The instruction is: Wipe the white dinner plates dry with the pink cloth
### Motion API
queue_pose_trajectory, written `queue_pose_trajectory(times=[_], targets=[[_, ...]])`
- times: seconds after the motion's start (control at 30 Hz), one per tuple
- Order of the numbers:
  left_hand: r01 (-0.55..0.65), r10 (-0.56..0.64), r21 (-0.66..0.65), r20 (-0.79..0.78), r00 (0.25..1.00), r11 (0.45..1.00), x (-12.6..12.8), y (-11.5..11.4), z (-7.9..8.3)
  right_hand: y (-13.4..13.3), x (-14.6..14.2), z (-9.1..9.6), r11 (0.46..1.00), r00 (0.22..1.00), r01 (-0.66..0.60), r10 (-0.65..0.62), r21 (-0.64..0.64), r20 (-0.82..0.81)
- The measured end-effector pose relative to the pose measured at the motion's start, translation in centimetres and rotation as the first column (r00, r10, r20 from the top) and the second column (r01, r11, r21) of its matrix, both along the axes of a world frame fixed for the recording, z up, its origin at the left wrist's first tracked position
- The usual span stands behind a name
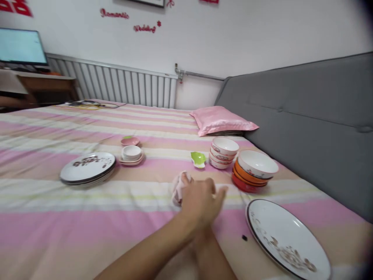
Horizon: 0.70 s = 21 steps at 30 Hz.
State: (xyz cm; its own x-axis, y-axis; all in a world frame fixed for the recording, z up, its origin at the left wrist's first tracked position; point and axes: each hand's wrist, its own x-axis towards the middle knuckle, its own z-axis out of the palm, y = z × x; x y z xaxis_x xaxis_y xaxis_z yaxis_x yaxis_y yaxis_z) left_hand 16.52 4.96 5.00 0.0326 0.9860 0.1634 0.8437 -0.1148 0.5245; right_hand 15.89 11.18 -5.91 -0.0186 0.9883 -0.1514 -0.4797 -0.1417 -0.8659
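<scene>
My left hand [201,200] reaches in from the lower left and rests on the striped bedspread [87,217]. Its fingers are curled against a small crumpled pink cloth [177,190] that pokes out on its left side. My right forearm [214,258] comes up from the bottom edge, and its hand is hidden under the left hand. A green leaf-shaped dish [198,159] lies just beyond the hands. To the right stand a stack of white patterned bowls [223,151] and a white bowl on orange bowls [253,171].
A large white patterned plate [287,239] lies at the near right beside a small dark speck [244,237]. Stacked plates [87,168], small white saucers [131,154] and a pink dish [129,141] sit to the left. A pink pillow [221,120] and grey headboard [314,128] are on the right.
</scene>
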Motion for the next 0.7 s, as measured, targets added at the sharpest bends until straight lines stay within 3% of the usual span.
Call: queue_pose_trajectory(times=[0.07,0.13,0.2,0.23,0.3,0.37,0.43,0.57,0.7], targets=[[-0.183,0.185,0.144,-0.002,0.983,0.972,-6.7,-0.6,-0.1,-0.3,-0.2,0.0,0.999,0.999,-0.036,0.037,-0.016,0.017],[-0.357,0.415,0.354,-0.102,0.904,0.865,-13.9,-1.2,-1.3,-0.3,-0.5,-0.1,0.998,0.998,-0.061,0.062,-0.033,0.029],[-0.457,0.597,0.479,-0.191,0.779,0.749,-20.7,-1.8,-3.1,-0.2,-0.8,-0.3,0.997,0.996,-0.062,0.065,-0.038,0.067],[-0.483,0.656,0.52,-0.218,0.723,0.705,-23.7,-2.0,-4.1,-0.2,-1.0,-0.4,0.998,0.995,-0.057,0.06,-0.038,0.084],[-0.505,0.693,0.515,-0.28,0.664,0.692,-28.1,-2.3,-6.1,-0.2,-1.3,-0.7,0.998,0.991,-0.053,0.058,-0.045,0.117],[-0.535,0.688,0.445,-0.341,0.641,0.719,-30.7,-2.2,-7.6,-0.2,-1.5,-1.0,0.999,0.987,-0.037,0.041,-0.031,0.154],[-0.545,0.662,0.376,-0.407,0.63,0.75,-31.7,-2.0,-8.4,-0.2,-1.8,-1.3,0.999,0.985,-0.019,0.024,-0.033,0.172],[-0.567,0.618,0.259,-0.443,0.65,0.782,-31.9,-1.9,-8.0,-0.2,-2.0,-1.7,0.997,0.982,-0.029,0.042,-0.076,0.185],[-0.543,0.581,0.226,-0.444,0.682,0.809,-32.1,-2.3,-7.3,-0.2,-2.0,-1.9,0.996,0.977,-0.032,0.049,-0.084,0.207]])
